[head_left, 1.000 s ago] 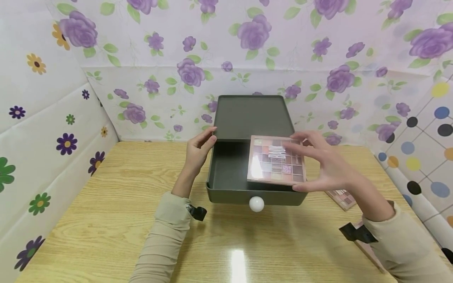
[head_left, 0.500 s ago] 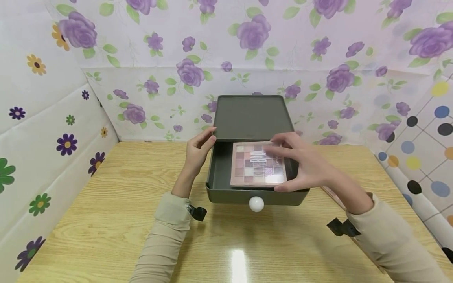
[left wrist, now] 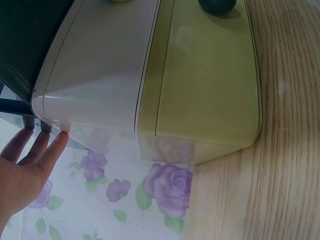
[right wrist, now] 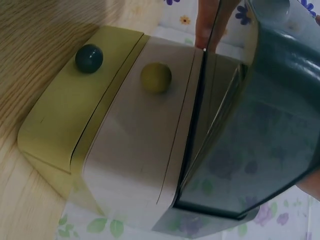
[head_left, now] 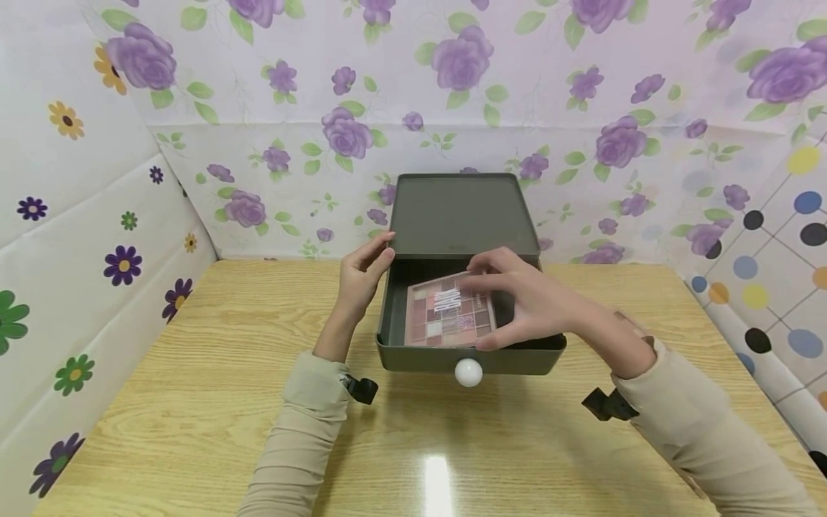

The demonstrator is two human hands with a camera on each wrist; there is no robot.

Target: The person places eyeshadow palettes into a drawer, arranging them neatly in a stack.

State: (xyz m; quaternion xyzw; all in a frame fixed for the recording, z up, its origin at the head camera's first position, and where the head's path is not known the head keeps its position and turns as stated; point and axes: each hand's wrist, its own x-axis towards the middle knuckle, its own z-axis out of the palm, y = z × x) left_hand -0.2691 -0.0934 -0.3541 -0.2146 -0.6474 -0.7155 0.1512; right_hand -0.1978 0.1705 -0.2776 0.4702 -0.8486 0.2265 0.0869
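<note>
An eyeshadow palette (head_left: 446,316) with a clear lid lies tilted inside the pulled-out dark green drawer (head_left: 426,359) in the head view. My right hand (head_left: 533,301) holds its right side, thumb at the near corner and fingers at the far edge. My left hand (head_left: 362,276) touches the left side of the drawer cabinet (head_left: 461,215); in the left wrist view its fingers (left wrist: 52,152) lie straight against the casing. A white knob (head_left: 468,373) sits on the drawer front. The right wrist view sees the drawer from below, with the palette hidden.
Below the dark green drawer are a pale drawer (right wrist: 135,130) with a yellow knob (right wrist: 156,78) and a yellow-green drawer (right wrist: 55,120) with a dark knob (right wrist: 89,58), both closed. Items on the table at right are mostly hidden by my right arm. Floral cloth (head_left: 291,179) hangs behind.
My right hand has carried the palette leftward and down into the drawer, and the palette has turned askew. My left hand has stayed at the cabinet's side.
</note>
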